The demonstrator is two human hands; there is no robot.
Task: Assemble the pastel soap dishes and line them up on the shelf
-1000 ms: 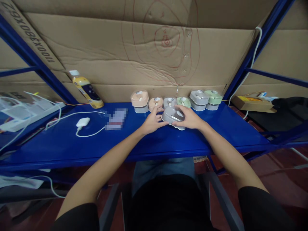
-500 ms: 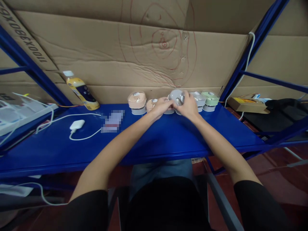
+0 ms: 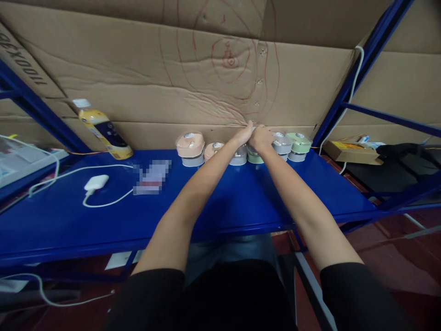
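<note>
My left hand (image 3: 245, 134) and my right hand (image 3: 262, 137) meet at the back of the blue shelf, with fingers curled above a green container (image 3: 255, 157). A pale sliver shows between them; what they grip is mostly hidden. Just left of the green base stands a grey container (image 3: 238, 158), partly covered by my left hand. Beyond my left forearm are a low peach container (image 3: 212, 149) and a taller peach one (image 3: 190, 146) on a grey base, under a clear cover. To the right of my hands stand a grey stacked container (image 3: 282, 143) and a green one (image 3: 299, 143).
A yellow drink bottle (image 3: 105, 133) leans at the back left. A white charger (image 3: 97, 182) with a cable lies near a blurred flat object (image 3: 152, 177). Cardboard (image 3: 138, 103) walls the back. Blue frame posts (image 3: 339, 112) slope at both sides, with a small carton (image 3: 354, 151) outside the right one.
The grey round piece seen tilted in my right hand is now hidden by my hands. Both hands have drawn together and risen slightly, and the green container below is exposed. The view has shifted a little.
</note>
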